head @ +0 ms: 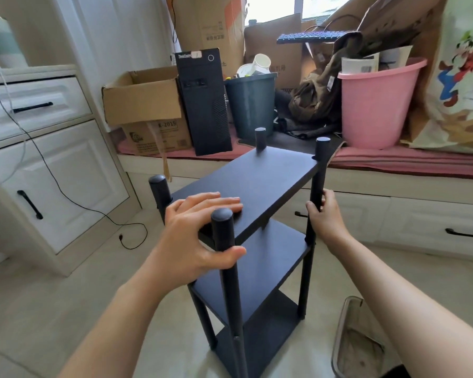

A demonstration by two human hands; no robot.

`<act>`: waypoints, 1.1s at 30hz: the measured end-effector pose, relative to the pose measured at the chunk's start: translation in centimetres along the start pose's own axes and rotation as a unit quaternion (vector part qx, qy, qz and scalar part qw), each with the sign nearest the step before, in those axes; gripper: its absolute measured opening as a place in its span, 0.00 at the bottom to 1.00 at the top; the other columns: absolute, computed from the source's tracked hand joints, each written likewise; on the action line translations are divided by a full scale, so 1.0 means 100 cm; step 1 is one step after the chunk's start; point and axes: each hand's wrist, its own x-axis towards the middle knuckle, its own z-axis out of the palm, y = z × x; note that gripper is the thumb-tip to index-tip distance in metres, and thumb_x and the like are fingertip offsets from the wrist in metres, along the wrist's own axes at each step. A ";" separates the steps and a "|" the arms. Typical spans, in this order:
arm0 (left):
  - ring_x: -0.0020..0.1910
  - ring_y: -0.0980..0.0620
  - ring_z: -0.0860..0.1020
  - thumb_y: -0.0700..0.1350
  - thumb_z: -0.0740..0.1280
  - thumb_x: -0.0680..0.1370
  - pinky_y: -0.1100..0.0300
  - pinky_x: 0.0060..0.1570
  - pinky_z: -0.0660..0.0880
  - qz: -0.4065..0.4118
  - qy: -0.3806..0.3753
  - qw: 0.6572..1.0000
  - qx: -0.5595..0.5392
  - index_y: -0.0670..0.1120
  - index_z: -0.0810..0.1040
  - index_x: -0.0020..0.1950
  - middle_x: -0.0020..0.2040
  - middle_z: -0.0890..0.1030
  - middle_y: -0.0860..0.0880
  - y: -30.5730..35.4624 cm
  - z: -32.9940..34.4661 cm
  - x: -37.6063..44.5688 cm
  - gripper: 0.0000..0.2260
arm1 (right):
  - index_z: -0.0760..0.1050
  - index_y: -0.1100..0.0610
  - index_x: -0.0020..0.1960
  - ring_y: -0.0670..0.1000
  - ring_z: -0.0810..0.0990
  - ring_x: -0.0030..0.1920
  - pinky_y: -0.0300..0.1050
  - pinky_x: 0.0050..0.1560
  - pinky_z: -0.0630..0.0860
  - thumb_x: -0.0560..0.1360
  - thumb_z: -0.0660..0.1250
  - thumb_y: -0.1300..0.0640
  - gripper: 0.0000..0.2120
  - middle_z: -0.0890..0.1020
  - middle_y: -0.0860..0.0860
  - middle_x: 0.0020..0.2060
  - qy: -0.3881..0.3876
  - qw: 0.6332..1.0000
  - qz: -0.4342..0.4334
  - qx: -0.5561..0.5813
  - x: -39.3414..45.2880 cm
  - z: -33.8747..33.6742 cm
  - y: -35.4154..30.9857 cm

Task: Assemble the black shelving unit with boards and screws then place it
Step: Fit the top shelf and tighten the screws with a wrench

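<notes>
The black shelving unit (260, 184) stands upright on the floor in front of me, with three boards stacked between round black posts. My left hand (197, 230) lies flat on the near end of the top board, fingers straight, thumb against the near front post (223, 233). My right hand (324, 214) grips the right post (317, 186) just below the top board. Two more post tops stick up at the far end and one at the left. No loose screws are visible.
A window bench behind the unit carries a black computer tower (202, 102), cardboard boxes (145, 105), a dark bin (250, 105) and a pink bucket (374, 105). White drawers (38, 132) stand at the left, with a black cable on the floor. A wire basket (350, 336) sits lower right.
</notes>
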 end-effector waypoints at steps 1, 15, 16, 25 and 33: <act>0.74 0.63 0.64 0.62 0.70 0.64 0.42 0.75 0.56 -0.011 0.006 1.000 -0.018 0.62 0.73 0.66 0.66 0.74 0.67 -0.006 -0.002 0.000 0.31 | 0.65 0.54 0.67 0.56 0.76 0.56 0.55 0.58 0.74 0.82 0.61 0.56 0.15 0.76 0.50 0.50 0.011 1.000 -0.003 0.005 -0.001 -0.001 0.001; 0.69 0.59 0.68 0.48 0.76 0.73 0.66 0.65 0.62 -0.188 0.240 0.952 -0.025 0.52 0.49 0.82 0.70 0.70 0.56 -0.043 0.013 0.004 0.46 | 0.67 0.57 0.51 0.54 0.72 0.44 0.46 0.37 0.66 0.77 0.61 0.62 0.04 0.74 0.54 0.45 -0.014 0.999 -0.038 -0.025 -0.042 -0.019 -0.011; 0.75 0.52 0.63 0.48 0.76 0.74 0.60 0.71 0.59 -0.181 0.255 0.949 0.029 0.49 0.49 0.82 0.74 0.67 0.52 -0.040 0.014 0.005 0.45 | 0.67 0.57 0.50 0.53 0.72 0.44 0.45 0.37 0.66 0.77 0.62 0.62 0.04 0.74 0.54 0.44 -0.018 0.999 -0.039 -0.021 -0.046 -0.021 -0.013; 0.76 0.39 0.65 0.42 0.79 0.69 0.36 0.74 0.60 0.024 0.115 0.940 0.321 0.43 0.76 0.71 0.74 0.73 0.43 0.027 0.077 0.040 0.30 | 0.69 0.66 0.43 0.46 0.73 0.31 0.38 0.33 0.71 0.71 0.62 0.70 0.03 0.76 0.55 0.32 -0.078 0.994 -0.063 0.035 -0.075 -0.028 -0.022; 0.51 0.45 0.85 0.37 0.79 0.65 0.54 0.47 0.81 0.051 0.160 0.932 0.321 0.45 0.87 0.52 0.52 0.86 0.47 0.053 0.115 0.081 0.17 | 0.71 0.58 0.32 0.48 0.71 0.27 0.37 0.33 0.71 0.71 0.69 0.67 0.13 0.73 0.50 0.24 -0.149 0.986 -0.018 0.073 -0.076 -0.025 -0.021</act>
